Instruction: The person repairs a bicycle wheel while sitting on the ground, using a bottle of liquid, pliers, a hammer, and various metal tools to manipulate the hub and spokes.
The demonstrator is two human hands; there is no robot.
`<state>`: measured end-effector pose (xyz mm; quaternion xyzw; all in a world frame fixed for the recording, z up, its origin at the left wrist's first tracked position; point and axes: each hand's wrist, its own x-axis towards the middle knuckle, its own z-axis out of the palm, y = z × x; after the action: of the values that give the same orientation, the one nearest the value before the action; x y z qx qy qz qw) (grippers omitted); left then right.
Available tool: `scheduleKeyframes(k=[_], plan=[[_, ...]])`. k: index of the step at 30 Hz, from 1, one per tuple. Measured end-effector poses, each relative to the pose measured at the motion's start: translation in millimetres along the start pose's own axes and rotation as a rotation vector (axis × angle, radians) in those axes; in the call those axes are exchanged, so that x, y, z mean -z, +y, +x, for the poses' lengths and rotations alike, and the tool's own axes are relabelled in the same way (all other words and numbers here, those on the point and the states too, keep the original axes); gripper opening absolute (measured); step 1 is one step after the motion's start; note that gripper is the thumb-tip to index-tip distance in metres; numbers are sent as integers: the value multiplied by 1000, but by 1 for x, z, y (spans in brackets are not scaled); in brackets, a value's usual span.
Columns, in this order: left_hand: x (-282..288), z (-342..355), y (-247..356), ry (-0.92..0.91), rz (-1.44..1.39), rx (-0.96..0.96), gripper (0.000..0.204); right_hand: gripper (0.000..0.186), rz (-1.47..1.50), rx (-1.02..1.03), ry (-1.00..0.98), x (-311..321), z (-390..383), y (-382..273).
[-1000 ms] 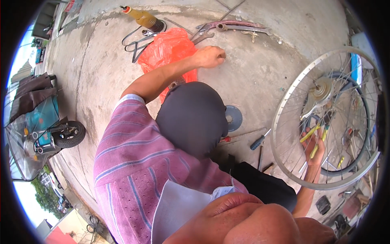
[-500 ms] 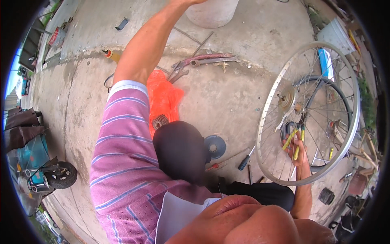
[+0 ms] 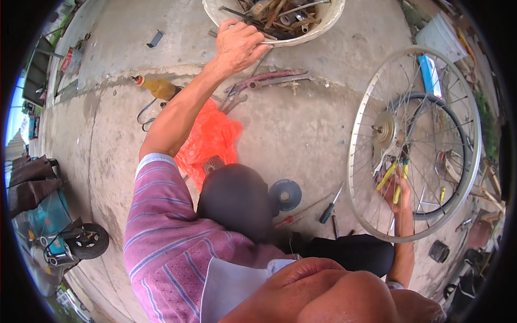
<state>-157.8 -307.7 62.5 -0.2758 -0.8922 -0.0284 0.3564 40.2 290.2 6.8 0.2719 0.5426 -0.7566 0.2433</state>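
Note:
My left hand [image 3: 237, 47] reaches forward, its fingers hooked over the rim of a white bucket [image 3: 309, 39]. The bucket's mouth tilts toward me and shows rusty metal scraps [image 3: 283, 16] inside. At the right, my right hand [image 3: 397, 189] is closed round yellow-handled pliers [image 3: 386, 176], seen through the spokes of a bicycle wheel [image 3: 353, 161]. The pliers' jaws are near the hub and cannot be made out clearly. A round sprocket disc [image 3: 383, 131] sits at the wheel's middle.
An orange plastic bag [image 3: 215, 129] lies ahead with a cassette [image 3: 213, 164] on it. Wrenches [image 3: 280, 81], a bottle [image 3: 156, 86], a blue disc [image 3: 284, 195] and a screwdriver [image 3: 329, 209] lie on the concrete. A tyre [image 3: 463, 145] is behind the wheel.
The bucket has come nearer and tipped toward me, so its contents show. My left hand has come back into view on its rim. The wheel and right hand have shifted slightly right.

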Motion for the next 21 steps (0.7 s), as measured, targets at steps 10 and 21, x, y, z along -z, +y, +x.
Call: scheduleKeyframes(k=[10, 21], plan=[[3, -20, 18, -24, 34, 9, 17, 76, 6, 21, -28, 0, 0, 0], [9, -20, 24, -64, 1, 0, 17, 76, 29, 12, -28, 6, 2, 3]])
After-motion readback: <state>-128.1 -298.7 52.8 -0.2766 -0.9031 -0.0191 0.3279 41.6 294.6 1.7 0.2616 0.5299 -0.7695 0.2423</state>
